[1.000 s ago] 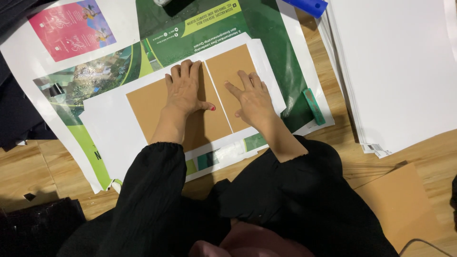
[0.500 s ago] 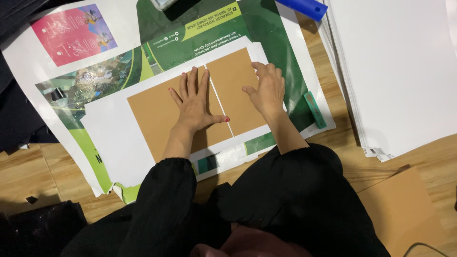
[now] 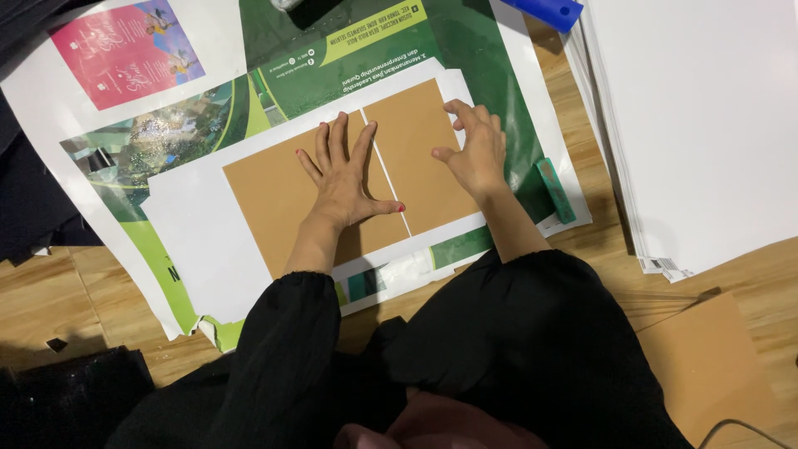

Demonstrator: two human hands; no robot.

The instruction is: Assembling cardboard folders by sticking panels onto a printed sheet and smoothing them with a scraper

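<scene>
Left hand [image 3: 342, 179]: we press it flat, fingers spread, on the wide brown cardboard panel [image 3: 283, 195].
Right hand [image 3: 474, 150]: fingers curled on the narrow brown cardboard panel's [image 3: 420, 162] far right edge (nothing gripped).
Gap: a white seam runs lengthwise between our hands.

Spread across the wooden floor [image 3: 50, 299]: a large green printed poster [image 3: 490, 91] under the work, with a pink leaflet picture [image 3: 125, 51] toward the far left corner. Stacked along the right edge, a thick pile of white sheets [image 3: 706, 125], with a blue plastic piece [image 3: 544, 10] at its far corner and a small green eraser-like block [image 3: 555, 191] just beside it. Lying near the right corner, a loose brown card [image 3: 706, 366]; heaped at the left edge, black fabric [image 3: 29, 208].
</scene>
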